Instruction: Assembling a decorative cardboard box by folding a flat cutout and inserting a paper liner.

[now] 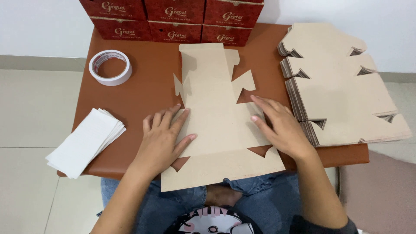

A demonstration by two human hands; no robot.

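Both palms down flat: left hand (167, 138) spread open at nine o'clock on the flat cardboard blank (219, 125), right hand (279, 125) open at three, mid-bench (143, 86). Looks like creasing; folding up a side panel needs fingers under its edge

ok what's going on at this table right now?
A person sits at a small brown table, pressing both palms on a flat die-cut cardboard blank. The left hand holds down its left edge, the right hand its right edge. The blank is unfolded and overhangs the table's near edge. A stack of the same blanks sits to the right. A tape roll and a pile of white sheets lie left; red boxes are stacked at the back.
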